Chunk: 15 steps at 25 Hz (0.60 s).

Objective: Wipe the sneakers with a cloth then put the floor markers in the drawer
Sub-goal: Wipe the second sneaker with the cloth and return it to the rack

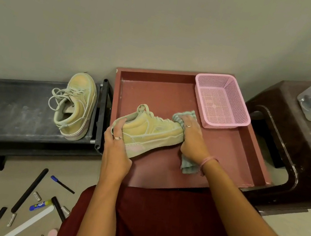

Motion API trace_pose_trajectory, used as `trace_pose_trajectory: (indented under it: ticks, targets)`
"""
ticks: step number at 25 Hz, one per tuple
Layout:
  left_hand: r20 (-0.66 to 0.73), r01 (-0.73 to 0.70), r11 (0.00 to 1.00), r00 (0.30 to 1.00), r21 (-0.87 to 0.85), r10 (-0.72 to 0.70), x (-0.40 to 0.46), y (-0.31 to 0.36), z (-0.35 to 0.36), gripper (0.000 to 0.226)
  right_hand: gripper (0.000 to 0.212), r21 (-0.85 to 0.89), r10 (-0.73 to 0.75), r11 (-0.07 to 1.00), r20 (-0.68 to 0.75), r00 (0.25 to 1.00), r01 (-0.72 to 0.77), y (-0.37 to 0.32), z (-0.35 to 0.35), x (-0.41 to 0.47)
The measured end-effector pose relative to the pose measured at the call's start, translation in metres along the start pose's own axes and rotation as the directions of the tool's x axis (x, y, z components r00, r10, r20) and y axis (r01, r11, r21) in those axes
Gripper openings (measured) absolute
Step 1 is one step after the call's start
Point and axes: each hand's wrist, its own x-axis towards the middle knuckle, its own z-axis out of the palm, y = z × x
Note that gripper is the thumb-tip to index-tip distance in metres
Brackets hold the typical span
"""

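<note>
The pale yellow-green lace-up sneaker (148,132) lies on its side inside the shallow maroon drawer (227,151), heel toward me and to the left, toe pointing at the pink perforated plastic basket (223,101) in the drawer's far right corner. My left hand (116,148) grips the heel, fingers curled over the collar, so the shoe cannot slide. My right hand (192,139) presses the grey-green striped cloth (187,116) against the toe; the cloth is bunched under my palm, with a loose tail trailing out on the drawer floor by my wrist.

To do this well, I think I should keep the heel pinned and draw the cloth along the side panel in long strokes from toe to heel, then work the sole edge, where the dust seems thickest. Folding the cloth to a clean face would stop me smearing grime back on. The tail could drag over the drawer floor, so I'd gather it up.

Left of the drawer, the second matching sneaker (73,105) rests on the dark dusty low bench (7,104); it looks unwiped. Near the drawer's front left corner, on the floor, lie the scattered black and white markers (29,191), not yet put away.
</note>
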Motion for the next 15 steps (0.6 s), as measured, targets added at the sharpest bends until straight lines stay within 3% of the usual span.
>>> trace_pose_trajectory:
  ticks: [3,6,9,11,13,15]
  targets:
    - [0.036,-0.036,0.998,0.999,0.055,0.034,0.0,-0.003,0.008,0.112,0.083,0.122,0.075,0.99,-0.025,0.997,-0.072,-0.001,0.003,-0.015]
    - [0.11,0.009,1.0,0.994,0.002,-0.009,-0.001,0.0,0.008,0.134,0.085,0.209,0.131,0.968,0.039,0.991,-0.137,-0.014,-0.001,-0.023]
    - [0.026,-0.004,0.999,1.0,0.032,0.003,-0.001,0.002,0.011,0.128,0.088,0.25,0.208,0.946,0.026,0.978,-0.208,-0.04,0.011,-0.043]
    - [0.005,-0.004,0.999,1.0,0.038,0.004,0.0,0.0,0.012,0.122,0.089,0.265,0.157,0.953,-0.01,0.988,-0.149,-0.061,0.023,-0.065]
    - [-0.004,-0.003,1.0,1.0,-0.004,0.003,0.001,-0.003,0.012,0.116,0.077,0.052,0.008,0.999,-0.153,0.988,0.0,-0.058,0.023,-0.065]
    - [0.0,-0.021,1.0,1.0,0.0,0.021,0.001,-0.004,0.012,0.11,0.059,-0.25,-0.102,0.967,-0.169,0.98,0.058,-0.024,0.012,-0.042]
